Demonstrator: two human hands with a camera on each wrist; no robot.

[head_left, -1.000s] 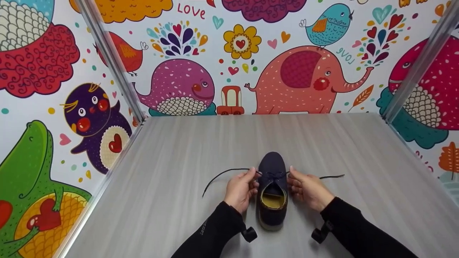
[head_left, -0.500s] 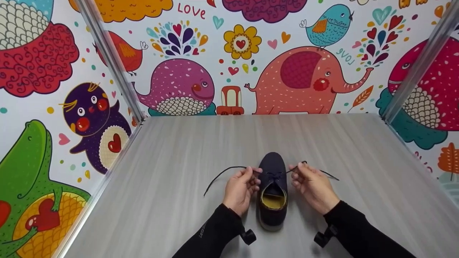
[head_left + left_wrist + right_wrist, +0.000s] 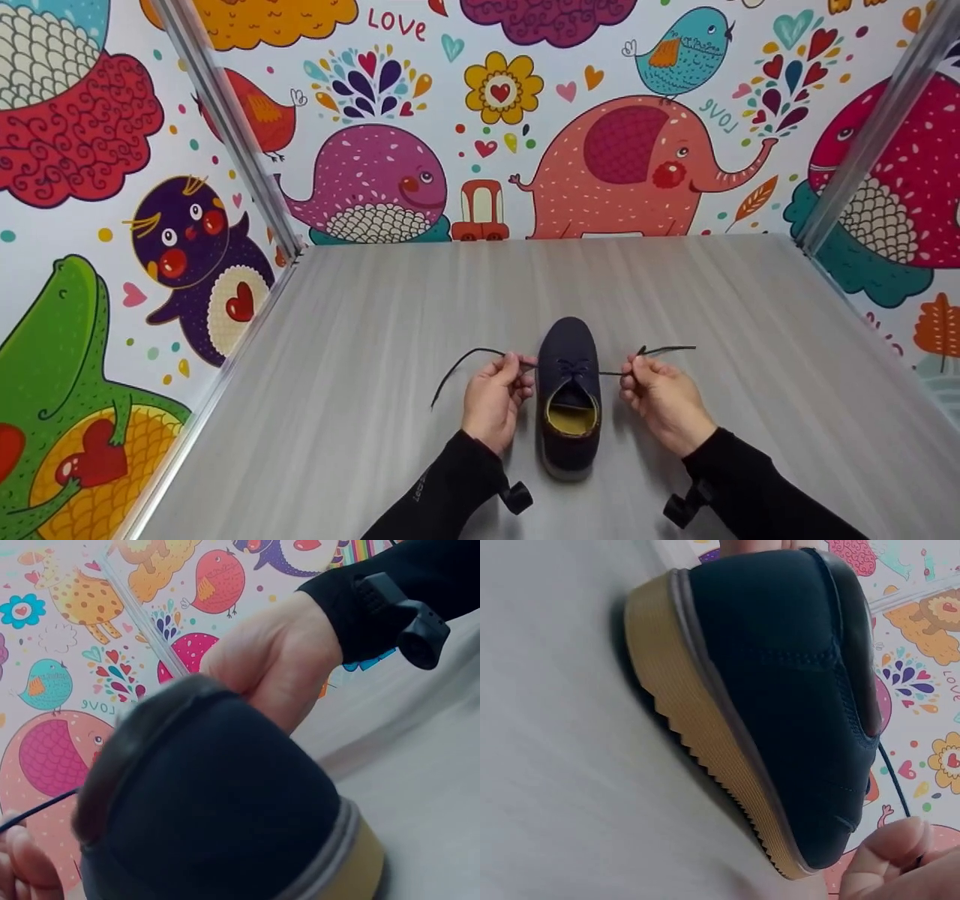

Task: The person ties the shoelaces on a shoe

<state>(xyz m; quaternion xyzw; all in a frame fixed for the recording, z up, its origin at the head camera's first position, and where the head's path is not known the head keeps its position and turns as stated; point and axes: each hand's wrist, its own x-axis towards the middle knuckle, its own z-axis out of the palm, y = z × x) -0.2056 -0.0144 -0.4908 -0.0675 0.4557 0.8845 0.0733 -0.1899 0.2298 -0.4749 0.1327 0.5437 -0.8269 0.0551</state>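
A dark navy lace-up shoe (image 3: 568, 341) lies sole-down with its toe pointing away from me, and its opening shows a yellow insole. To its left, my left hand (image 3: 491, 405) pinches one dark shoelace (image 3: 459, 361), whose loose end curves out to the left. On the other side, my right hand (image 3: 667, 405) grips the other lace end (image 3: 679, 347) between thumb and fingers. A stretch of lace (image 3: 611, 373) runs straight from the shoe to the right fingers. In the right wrist view the lace (image 3: 895, 776) rises from the eyelets to the thumb.
The shoe stands on a grey wood-grain tabletop (image 3: 420, 300). Printed cartoon panels (image 3: 495, 112) rise behind and at both sides, joined by metal corner posts (image 3: 240, 142). A small black camera (image 3: 517, 497) sits on each wrist.
My right hand has moved right, away from the shoe, drawing its lace out straight and taut. The left hand has shifted slightly left with its lace. The shoe has stayed in place.
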